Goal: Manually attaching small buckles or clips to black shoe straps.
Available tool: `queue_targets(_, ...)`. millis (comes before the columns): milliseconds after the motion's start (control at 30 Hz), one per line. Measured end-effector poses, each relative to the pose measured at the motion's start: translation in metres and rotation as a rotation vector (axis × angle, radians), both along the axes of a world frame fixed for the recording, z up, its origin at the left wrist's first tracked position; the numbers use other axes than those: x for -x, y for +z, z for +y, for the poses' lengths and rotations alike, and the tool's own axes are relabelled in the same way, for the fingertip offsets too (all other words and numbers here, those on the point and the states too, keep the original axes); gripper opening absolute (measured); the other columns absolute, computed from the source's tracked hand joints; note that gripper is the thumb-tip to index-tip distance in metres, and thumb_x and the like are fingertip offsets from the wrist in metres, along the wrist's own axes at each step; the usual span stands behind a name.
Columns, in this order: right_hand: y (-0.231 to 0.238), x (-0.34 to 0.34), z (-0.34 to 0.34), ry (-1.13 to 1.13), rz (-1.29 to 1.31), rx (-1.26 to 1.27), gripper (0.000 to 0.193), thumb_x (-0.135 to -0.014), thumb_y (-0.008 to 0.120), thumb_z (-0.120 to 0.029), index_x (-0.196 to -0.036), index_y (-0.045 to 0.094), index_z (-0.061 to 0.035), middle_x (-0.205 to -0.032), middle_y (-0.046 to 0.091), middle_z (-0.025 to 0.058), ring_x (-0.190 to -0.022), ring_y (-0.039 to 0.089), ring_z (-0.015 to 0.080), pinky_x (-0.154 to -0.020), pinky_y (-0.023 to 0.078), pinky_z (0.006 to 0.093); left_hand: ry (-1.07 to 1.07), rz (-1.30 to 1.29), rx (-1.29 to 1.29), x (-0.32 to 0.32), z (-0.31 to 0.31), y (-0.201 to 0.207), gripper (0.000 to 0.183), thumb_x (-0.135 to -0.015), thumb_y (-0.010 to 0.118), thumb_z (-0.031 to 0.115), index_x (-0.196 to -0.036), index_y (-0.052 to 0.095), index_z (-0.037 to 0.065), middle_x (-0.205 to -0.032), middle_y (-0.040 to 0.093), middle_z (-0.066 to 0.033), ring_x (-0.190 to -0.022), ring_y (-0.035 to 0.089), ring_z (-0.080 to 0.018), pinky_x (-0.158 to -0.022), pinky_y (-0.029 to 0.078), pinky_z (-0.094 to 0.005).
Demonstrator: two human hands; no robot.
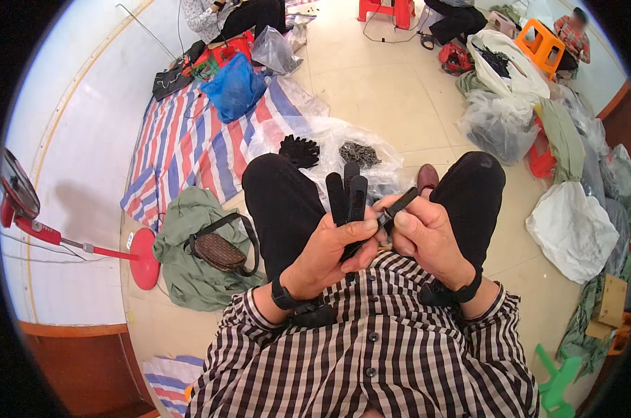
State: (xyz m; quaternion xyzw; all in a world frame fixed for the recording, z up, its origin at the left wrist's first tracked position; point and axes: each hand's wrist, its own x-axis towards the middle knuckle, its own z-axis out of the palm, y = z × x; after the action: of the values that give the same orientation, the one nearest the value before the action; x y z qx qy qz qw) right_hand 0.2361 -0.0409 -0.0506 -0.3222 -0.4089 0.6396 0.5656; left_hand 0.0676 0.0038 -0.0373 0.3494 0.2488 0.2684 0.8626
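Observation:
My left hand [329, 251] grips a bundle of flat black strips [348, 197] that stand up out of my fist. My right hand [427, 233] pinches one more black strip [399, 204], its lower end touching the bundle. Both hands are held above my lap, between my knees in black trousers. On the floor ahead of my knees lies a clear plastic sheet [343, 136] with two piles of small black parts [299, 150], one at the left and one at the right [359, 154].
A striped tarp [190, 143] with a blue bag [235, 87] lies at the left. A red fan [22, 205] stands by the wall. A green cloth with a brown bag [219, 251] is beside my left knee. Bags and sacks [570, 226] crowd the right. Other people sit at the back.

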Motion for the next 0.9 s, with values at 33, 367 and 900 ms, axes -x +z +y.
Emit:
queue_targets(33, 0.000, 0.001, 0.000, -0.001, 0.002, -0.004, 0.025, -0.091, 0.049, -0.014, -0.112, 0.054, -0.0007, -0.064, 0.047, -0.0056, -0.050, 0.035, 0.0003, -0.045, 0.027, 0.0149, 0.012, -0.016, -0.015, 0.000, 0.000, -0.002, 0.017, -0.088, 0.051, 0.016, -0.082, 0.055, 0.001, -0.050, 0.049, -0.0056, -0.034, 0.036, -0.0086, -0.035, 0.027, -0.0201)
queue_targets(367, 0.015, 0.003, 0.006, -0.050, -0.359, -0.113, 0.018, -0.088, 0.053, -0.010, -0.103, 0.058, -0.0010, -0.071, 0.055, -0.0027, -0.057, 0.045, 0.0021, -0.050, 0.035, 0.0169, 0.034, -0.035, 0.112, 0.003, -0.001, -0.004, 0.017, -0.089, 0.051, 0.015, -0.082, 0.055, 0.000, -0.050, 0.048, -0.0043, -0.034, 0.035, -0.0070, -0.036, 0.027, -0.0191)
queue_targets(900, 0.010, 0.002, 0.010, 0.016, -0.254, -0.044, 0.016, -0.088, 0.052, -0.012, -0.099, 0.056, -0.0007, -0.066, 0.051, -0.0038, -0.053, 0.038, 0.0011, -0.046, 0.029, 0.0162, 0.086, 0.018, -0.033, 0.002, -0.002, -0.006, 0.021, -0.088, 0.048, 0.020, -0.086, 0.056, 0.000, -0.057, 0.055, -0.0058, -0.038, 0.041, -0.0083, -0.037, 0.030, -0.0200)
